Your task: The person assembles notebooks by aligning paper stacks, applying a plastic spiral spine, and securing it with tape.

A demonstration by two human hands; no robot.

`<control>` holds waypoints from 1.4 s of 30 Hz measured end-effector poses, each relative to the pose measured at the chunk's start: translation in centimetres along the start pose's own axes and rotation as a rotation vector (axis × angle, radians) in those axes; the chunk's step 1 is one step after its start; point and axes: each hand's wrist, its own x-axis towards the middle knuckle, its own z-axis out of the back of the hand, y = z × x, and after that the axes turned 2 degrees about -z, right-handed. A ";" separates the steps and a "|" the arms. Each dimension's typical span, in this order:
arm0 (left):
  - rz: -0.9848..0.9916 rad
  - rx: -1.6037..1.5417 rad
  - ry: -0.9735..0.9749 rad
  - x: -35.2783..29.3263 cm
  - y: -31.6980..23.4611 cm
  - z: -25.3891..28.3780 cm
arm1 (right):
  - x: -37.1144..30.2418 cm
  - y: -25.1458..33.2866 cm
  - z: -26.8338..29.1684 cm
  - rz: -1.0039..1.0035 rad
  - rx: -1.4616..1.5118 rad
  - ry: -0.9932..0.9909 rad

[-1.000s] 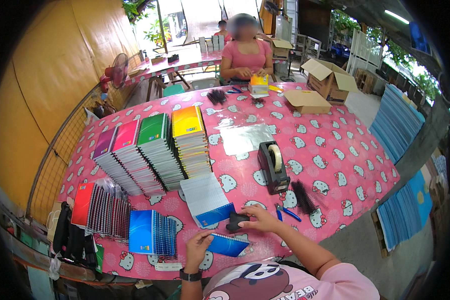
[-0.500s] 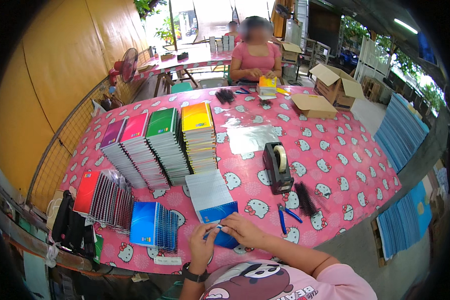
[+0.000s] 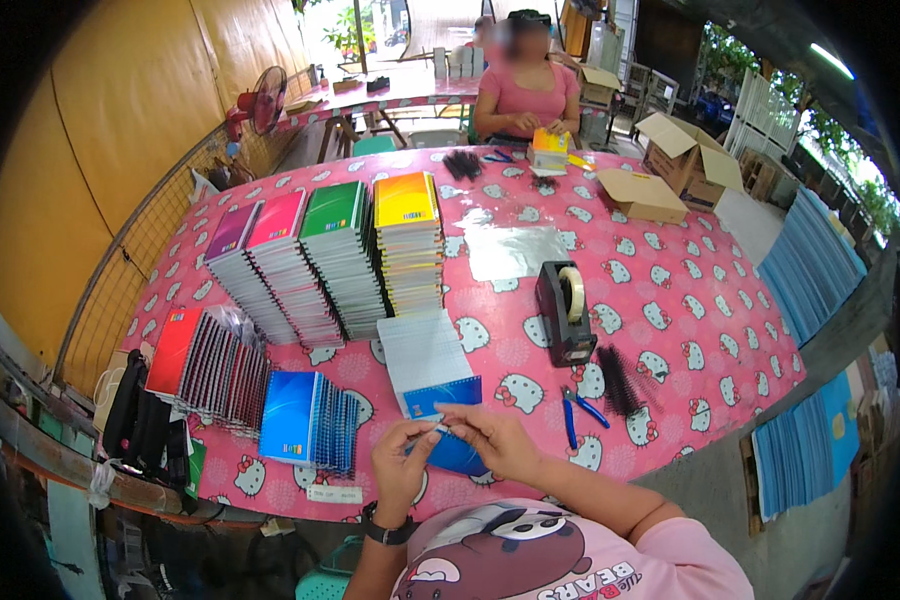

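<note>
In front of me lies an open notebook with white ruled pages (image 3: 425,352) and a blue cover (image 3: 460,457). Over the blue part, my left hand (image 3: 400,457) is closed, thumb and fingertips pinched together. My right hand (image 3: 498,440) meets it from the other side, its fingers also closed in a pinch. Something small and pale shows between the fingertips, too small to name. Right of the notebook rest blue-handled cutting pliers (image 3: 580,414), a bundle of black binding coils (image 3: 622,380) and a black tape dispenser (image 3: 566,315).
Tall stacks of spiral notebooks, including a green one (image 3: 332,210) and a yellow one (image 3: 406,200), stand to the left. Nearer are red notebooks (image 3: 176,352) and blue notebooks (image 3: 288,415). Clear plastic sheets (image 3: 515,253) lie mid-table. Opposite, a person (image 3: 526,95) handles yellow notebooks, beside cardboard boxes (image 3: 640,195).
The view has tilted slightly, so the table sits a little higher in it. My hands remain together over the blue cover, with the fingers shifted slightly. The person opposite leans a little differently.
</note>
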 end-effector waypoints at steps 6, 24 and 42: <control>-0.055 -0.048 -0.008 0.5 -0.8 0.0 | 0.2 0.5 0.7 0.043 -0.024 -0.009; -0.006 -0.080 -0.011 -0.1 -0.7 -0.3 | 1.0 1.9 1.1 -0.113 0.205 0.054; -0.098 0.068 -0.101 -0.7 -1.1 -1.0 | 0.7 1.7 -0.1 0.126 -0.055 0.019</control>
